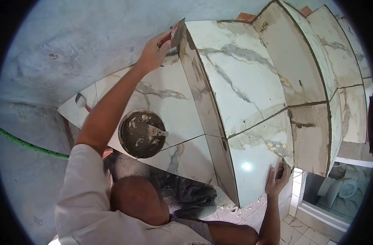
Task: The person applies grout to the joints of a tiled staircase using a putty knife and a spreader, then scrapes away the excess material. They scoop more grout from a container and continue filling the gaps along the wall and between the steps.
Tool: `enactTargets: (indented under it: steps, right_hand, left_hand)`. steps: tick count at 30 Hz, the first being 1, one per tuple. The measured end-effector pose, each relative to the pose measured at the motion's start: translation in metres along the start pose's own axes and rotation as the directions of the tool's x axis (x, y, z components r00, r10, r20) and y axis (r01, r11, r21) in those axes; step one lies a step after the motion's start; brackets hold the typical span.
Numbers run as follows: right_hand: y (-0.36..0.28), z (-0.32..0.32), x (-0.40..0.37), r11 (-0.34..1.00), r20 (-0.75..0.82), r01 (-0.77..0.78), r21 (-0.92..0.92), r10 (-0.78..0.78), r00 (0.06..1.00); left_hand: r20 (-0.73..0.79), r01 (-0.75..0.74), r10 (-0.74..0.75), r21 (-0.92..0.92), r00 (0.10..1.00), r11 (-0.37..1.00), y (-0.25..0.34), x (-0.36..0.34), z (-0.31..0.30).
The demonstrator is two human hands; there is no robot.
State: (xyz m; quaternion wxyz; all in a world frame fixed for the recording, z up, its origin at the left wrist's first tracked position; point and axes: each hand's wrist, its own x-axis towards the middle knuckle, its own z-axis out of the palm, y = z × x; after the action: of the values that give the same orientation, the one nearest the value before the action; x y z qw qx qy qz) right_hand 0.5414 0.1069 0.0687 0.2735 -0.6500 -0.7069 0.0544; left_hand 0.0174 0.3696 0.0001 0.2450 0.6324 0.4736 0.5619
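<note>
My left hand (pixel 154 53) is closed round the red handle of a putty knife (pixel 178 34), whose blade is at the corner where the tiled stair riser (pixel 194 73) meets the wall. My right hand (pixel 278 179) rests at the outer edge of a marble-look tread tile (pixel 260 157), thumb apart from the partly curled fingers, with nothing visible in it. A round bucket (pixel 120 136) of grey-brown mortar stands on the lower tread (pixel 182 122) between my arms. A metal scraper (pixel 155 130) lies in it.
Another red-handled tool (pixel 82 101) lies on the lower tread near the wall. A green hose (pixel 31 146) runs along the left. More tiled steps (pixel 309 81) with smeared joints rise to the right. Through an opening at lower right a toilet (pixel 348 189) shows.
</note>
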Motion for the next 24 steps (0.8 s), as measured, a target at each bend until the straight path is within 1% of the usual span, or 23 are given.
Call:
enactTargets:
  steps: [1, 3, 4, 6, 7, 9, 10, 12, 14, 15, 17, 18, 19, 20, 21, 23, 24]
  right_hand:
    - [0.001, 0.0, 0.0, 1.0, 0.003, -0.014, 0.0, 0.014, 1.0]
    - [0.002, 0.001, -0.001, 1.0, 0.015, -0.023, -0.003, 0.024, 1.0]
    - [0.003, 0.001, 0.0, 0.999, 0.014, -0.038, 0.004, 0.038, 0.999]
    - [0.003, 0.001, -0.001, 0.999, 0.018, -0.043, -0.01, 0.043, 0.999]
    - [0.002, 0.002, -0.001, 0.999, 0.015, -0.049, -0.016, 0.049, 0.999]
    - [0.006, 0.003, -0.003, 0.998, 0.017, -0.068, -0.02, 0.068, 0.998]
    - [0.006, 0.003, -0.003, 0.996, 0.016, -0.085, -0.018, 0.086, 0.996]
    - [0.001, 0.004, 0.0, 0.995, 0.023, -0.089, -0.034, 0.09, 0.996]
    - [-0.002, 0.003, 0.002, 0.995, 0.031, -0.086, -0.05, 0.088, 0.996]
    - [-0.001, 0.003, 0.0, 0.995, 0.023, -0.079, -0.066, 0.081, 0.996]
    - [-0.002, 0.004, 0.001, 0.994, 0.019, -0.062, -0.086, 0.064, 0.998]
    - [-0.003, 0.004, 0.001, 0.995, 0.019, -0.063, -0.072, 0.065, 0.998]
    - [-0.003, 0.004, 0.001, 0.996, 0.019, -0.068, -0.061, 0.07, 0.997]
    - [0.0, 0.004, 0.0, 0.996, 0.018, -0.043, -0.083, 0.045, 0.999]
    - [0.0, 0.003, 0.0, 0.995, 0.017, -0.042, -0.091, 0.044, 0.999]
    - [-0.001, 0.004, -0.001, 0.993, 0.019, -0.101, -0.059, 0.103, 0.995]
    - [0.0, 0.006, -0.001, 0.993, 0.019, -0.1, -0.062, 0.101, 0.995]
  left_hand:
    - [-0.009, 0.008, -0.008, -0.006, 1.0, 1.0, -0.013, -0.001, 0.006]
    - [-0.002, 0.065, -0.068, -0.284, 0.998, 0.957, -0.021, 0.0, 0.021]
    - [-0.007, 0.07, -0.076, -0.29, 0.997, 0.954, -0.024, -0.002, 0.025]
    - [0.031, 0.185, -0.184, -0.287, 0.982, 0.94, -0.007, -0.005, 0.028]
    - [0.032, 0.185, -0.183, -0.291, 0.983, 0.939, -0.003, -0.009, 0.028]
    - [0.108, 0.089, -0.079, -0.092, 0.991, 0.992, 0.006, -0.026, 0.028]
    - [0.107, 0.091, -0.081, -0.096, 0.991, 0.991, 0.012, -0.038, 0.029]
    - [0.212, 0.122, -0.123, 0.017, 0.97, 0.992, 0.033, -0.065, 0.034]
    - [0.28, 0.121, -0.127, 0.039, 0.952, 0.992, 0.049, -0.092, 0.041]
    - [0.273, 0.121, -0.126, 0.036, 0.954, 0.992, 0.058, -0.102, 0.04]
    - [0.29, 0.033, -0.009, -0.08, 0.957, 0.996, 0.075, -0.113, 0.035]
    - [0.281, 0.106, -0.076, -0.09, 0.957, 0.99, 0.078, -0.112, 0.031]
    - [0.277, 0.104, -0.074, -0.097, 0.958, 0.99, 0.071, -0.107, 0.031]
    - [0.125, 0.073, -0.063, -0.078, 0.99, 0.994, 0.054, -0.094, 0.03]
    - [-0.029, 0.049, -0.051, -0.055, 0.998, 0.997, 0.043, -0.078, 0.028]
    - [-0.061, 0.106, -0.108, -0.04, 0.992, 0.994, 0.024, -0.04, 0.018]
    - [-0.063, 0.106, -0.108, -0.042, 0.992, 0.993, 0.017, -0.031, 0.02]
